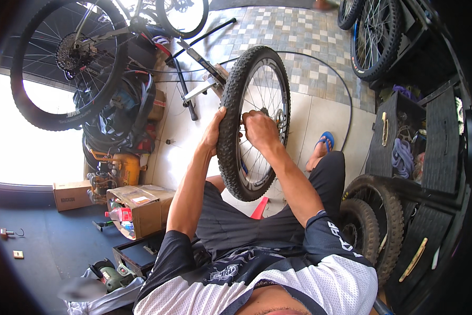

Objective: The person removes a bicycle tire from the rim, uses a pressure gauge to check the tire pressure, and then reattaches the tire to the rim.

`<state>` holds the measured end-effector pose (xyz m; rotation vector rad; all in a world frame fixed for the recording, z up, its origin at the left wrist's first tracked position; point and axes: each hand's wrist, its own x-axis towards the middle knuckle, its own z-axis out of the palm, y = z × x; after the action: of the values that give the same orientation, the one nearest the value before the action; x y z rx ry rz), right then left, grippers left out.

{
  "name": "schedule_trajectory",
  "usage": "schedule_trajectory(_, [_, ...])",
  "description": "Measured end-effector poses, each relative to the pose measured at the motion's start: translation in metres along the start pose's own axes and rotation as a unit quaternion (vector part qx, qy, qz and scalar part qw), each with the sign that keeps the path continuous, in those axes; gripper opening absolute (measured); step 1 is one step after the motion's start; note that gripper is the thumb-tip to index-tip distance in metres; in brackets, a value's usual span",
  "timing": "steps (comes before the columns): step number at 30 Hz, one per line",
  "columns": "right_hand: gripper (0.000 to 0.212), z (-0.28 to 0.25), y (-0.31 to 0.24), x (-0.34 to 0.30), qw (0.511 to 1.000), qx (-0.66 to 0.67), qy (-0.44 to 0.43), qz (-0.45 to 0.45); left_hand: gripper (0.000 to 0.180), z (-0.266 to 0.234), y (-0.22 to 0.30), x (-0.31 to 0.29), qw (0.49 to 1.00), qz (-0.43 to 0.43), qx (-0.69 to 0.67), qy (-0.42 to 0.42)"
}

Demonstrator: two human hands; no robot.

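Note:
A bicycle wheel [229,157] with a black knobby tyre stands upright before me, between my knees. My left hand [213,131] grips the tyre from its left side, thumb on the tread. My right hand [260,131] is closed in front of the spokes, its fingertips by the inner edge of the rim. What those fingers pinch is too small and hidden to make out. A brake disc [282,122] shows at the hub, right of my right hand. Just beyond the tyre is a metal stand [204,65] with grey and black arms.
A bicycle wheel with a cassette [70,58] hangs at upper left. Cardboard box [141,202], orange compressor [124,168] and power tool [112,275] sit on the left. More tyres [385,226] and black cabinets [441,152] line the right. A black hose [346,94] crosses the tiled floor.

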<state>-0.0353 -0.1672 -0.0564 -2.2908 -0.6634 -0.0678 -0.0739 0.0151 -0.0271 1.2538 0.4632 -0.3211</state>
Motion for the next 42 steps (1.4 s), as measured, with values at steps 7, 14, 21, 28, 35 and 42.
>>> schedule_trajectory(7, [0.012, 0.009, 0.021, -0.002, 0.970, 0.220, -0.028, 0.103, 0.069, 0.001, 0.001, -0.002, 1.000, -0.004, 0.017, 0.000])
schedule_trajectory(14, [0.020, 0.055, 0.044, -0.012, 0.810, 0.548, -0.025, 0.208, 0.071, 0.003, 0.003, 0.002, 0.999, -0.010, 0.043, 0.004])
schedule_trajectory(21, [0.021, 0.060, 0.059, -0.004, 0.730, 0.638, -0.116, 0.215, 0.071, 0.005, 0.002, -0.003, 0.998, -0.011, 0.068, -0.005])
schedule_trajectory(28, [0.034, 0.055, 0.082, 0.007, 0.679, 0.645, -0.261, 0.235, 0.071, 0.008, -0.001, -0.004, 0.998, -0.005, 0.061, -0.028])
schedule_trajectory(35, [0.033, 0.053, 0.067, 0.005, 0.564, 0.727, -0.249, 0.304, 0.065, 0.020, -0.001, -0.002, 0.999, 0.014, 0.041, -0.032])
schedule_trajectory(42, [0.023, 0.053, 0.056, -0.010, 0.513, 0.790, -0.216, 0.258, 0.062, 0.011, -0.014, 0.004, 0.997, 0.051, 0.058, -0.020])
